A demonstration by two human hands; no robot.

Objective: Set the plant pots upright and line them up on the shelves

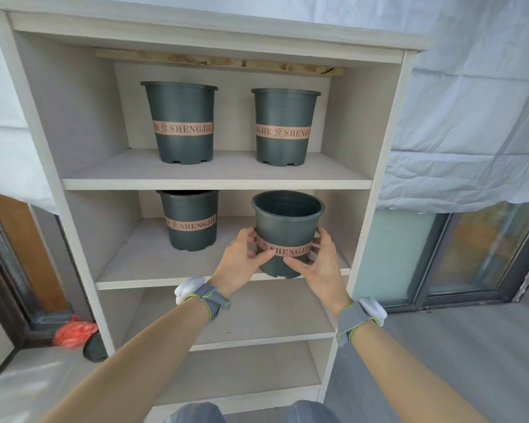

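A dark grey plant pot (pixel 287 227) with a pink band is upright at the front right of the second shelf (pixel 153 270). My left hand (pixel 242 261) and my right hand (pixel 318 264) grip it from both sides. Its base sits at the shelf's front edge; whether it rests there I cannot tell. A matching pot (pixel 191 221) stands upright at the left of the same shelf. On the top shelf (pixel 226 172), two more pots stand upright, one left (pixel 180 123) and one right (pixel 284 126).
The pale wood shelf unit (pixel 376 178) has two lower shelves (pixel 257 325). A red plastic bag (pixel 74 331) and a dark object (pixel 93 349) lie on the floor at its left. Grey sheeting (pixel 471 117) hangs behind, above a glass door (pixel 471 254) on the right.
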